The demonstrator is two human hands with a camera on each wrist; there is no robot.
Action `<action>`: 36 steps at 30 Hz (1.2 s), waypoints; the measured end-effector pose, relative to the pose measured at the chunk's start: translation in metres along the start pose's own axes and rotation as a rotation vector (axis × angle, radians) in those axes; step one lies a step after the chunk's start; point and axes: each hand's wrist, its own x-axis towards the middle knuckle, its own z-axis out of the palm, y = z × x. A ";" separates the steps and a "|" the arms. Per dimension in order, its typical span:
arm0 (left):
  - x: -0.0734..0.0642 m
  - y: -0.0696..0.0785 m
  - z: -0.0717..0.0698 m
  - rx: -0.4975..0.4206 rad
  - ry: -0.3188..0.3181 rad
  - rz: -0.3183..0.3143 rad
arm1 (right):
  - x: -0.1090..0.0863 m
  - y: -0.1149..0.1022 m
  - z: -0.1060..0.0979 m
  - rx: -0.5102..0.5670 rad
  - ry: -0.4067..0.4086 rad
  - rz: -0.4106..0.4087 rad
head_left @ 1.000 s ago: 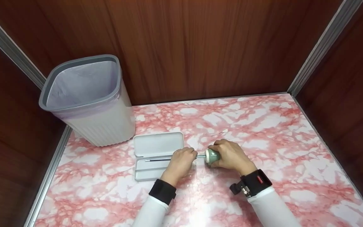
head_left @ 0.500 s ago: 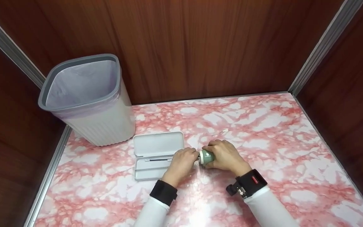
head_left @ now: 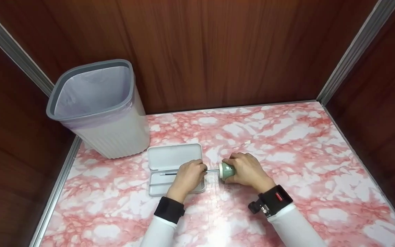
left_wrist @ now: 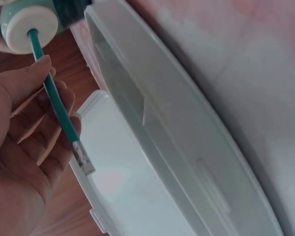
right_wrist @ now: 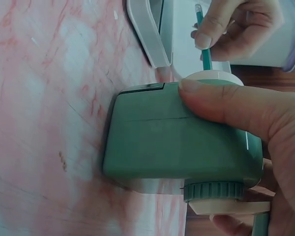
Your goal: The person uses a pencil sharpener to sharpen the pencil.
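Left hand [head_left: 188, 175] has slid away from the sharpener [right_wrist: 162, 140], baring more pencil [left_wrist: 58, 105]; its thumb and fingers pinch the slim green shaft, far end in the sharpener's hole. Right hand [head_left: 249, 169] clamps the smooth, rounded body, presumably bracing it. Beside the sharpener: pale hard-looking case [head_left: 159, 190], lid back. Beyond: ribbed bin [head_left: 115, 137], crinkly liner [head_left: 94, 91].

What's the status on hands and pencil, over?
Left hand pinches pencil. Right hand grips green sharpener. Pencil end inside sharpener's hole. Open case nearby, not blocking.
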 end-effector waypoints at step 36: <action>0.009 0.005 -0.007 0.003 -0.076 0.008 | 0.000 -0.003 -0.007 -0.012 -0.072 0.028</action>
